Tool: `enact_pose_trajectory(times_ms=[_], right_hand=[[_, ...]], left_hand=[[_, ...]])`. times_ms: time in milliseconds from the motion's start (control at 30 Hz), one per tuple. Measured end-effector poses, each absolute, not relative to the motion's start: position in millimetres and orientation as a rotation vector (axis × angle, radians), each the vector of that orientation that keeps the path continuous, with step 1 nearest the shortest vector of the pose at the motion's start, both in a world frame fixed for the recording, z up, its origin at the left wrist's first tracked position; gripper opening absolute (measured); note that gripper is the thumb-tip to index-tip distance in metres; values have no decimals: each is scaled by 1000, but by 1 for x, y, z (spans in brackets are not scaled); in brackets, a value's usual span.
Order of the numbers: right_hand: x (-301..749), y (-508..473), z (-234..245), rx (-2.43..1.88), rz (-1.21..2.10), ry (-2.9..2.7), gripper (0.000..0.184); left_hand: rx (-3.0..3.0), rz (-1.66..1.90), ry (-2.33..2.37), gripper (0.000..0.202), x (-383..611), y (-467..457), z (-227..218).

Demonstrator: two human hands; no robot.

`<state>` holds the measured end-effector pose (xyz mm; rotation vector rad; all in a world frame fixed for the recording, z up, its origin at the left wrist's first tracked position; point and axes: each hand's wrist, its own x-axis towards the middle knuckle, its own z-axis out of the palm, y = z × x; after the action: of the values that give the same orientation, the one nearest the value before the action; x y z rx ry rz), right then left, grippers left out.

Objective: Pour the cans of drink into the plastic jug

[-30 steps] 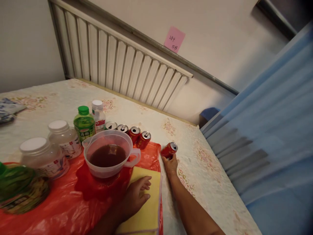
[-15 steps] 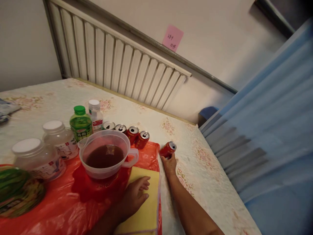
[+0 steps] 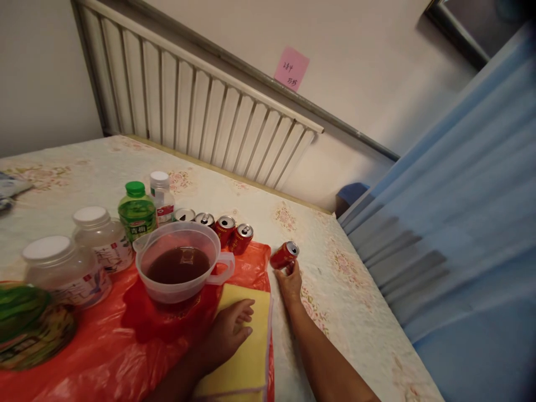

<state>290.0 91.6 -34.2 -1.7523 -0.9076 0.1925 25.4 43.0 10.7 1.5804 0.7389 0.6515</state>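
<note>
My right hand (image 3: 290,282) grips a red drink can (image 3: 282,255) from below and the near side. The can leans to the right, its opened top facing up and right, just past the red plastic sheet's corner. My left hand (image 3: 231,329) hovers over or rests on a folded yellow cloth (image 3: 247,368); its fingers are loosely curled and apart, with nothing in them. Left of the cloth stands a clear plastic measuring jug (image 3: 180,293) holding brown liquid, its handle toward the right. Behind the jug, several opened cans (image 3: 242,240) stand in a row.
Lidded clear jars (image 3: 94,245), a green-capped bottle (image 3: 137,212) and a small white-capped bottle (image 3: 162,198) line the left side. A green-wrapped container (image 3: 29,329) sits at the near left. Red plastic (image 3: 104,357) covers part of the flowered tablecloth (image 3: 335,290). A blue curtain (image 3: 452,223) hangs at right.
The view has shifted very slightly. The can stays in my right hand, still leaning, with hardly any movement. My left hand keeps its place over the cloth.
</note>
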Motion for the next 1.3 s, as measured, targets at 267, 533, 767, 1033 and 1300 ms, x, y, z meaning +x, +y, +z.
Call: enact_pose_trajectory(times_ms=[267,533,767,1033,1300], right_hand=[[261,37,-27,-1806,119,-784,55],[204,89,47,-1541,285,-1134,50],[179,167,56,-1745,207,-1338,83],[172,188,45,-1809,78,-1445,76],[193,136,79,-1754,69,-1430,70]], left_hand=[[1564,688,747,51,25,42,9],[1574,736,738,50,17,37,6],[1557,721,740,51,3,35,13],[1537,699,737,52,-5,32,18],[1505,742,732,57,1,33,17]])
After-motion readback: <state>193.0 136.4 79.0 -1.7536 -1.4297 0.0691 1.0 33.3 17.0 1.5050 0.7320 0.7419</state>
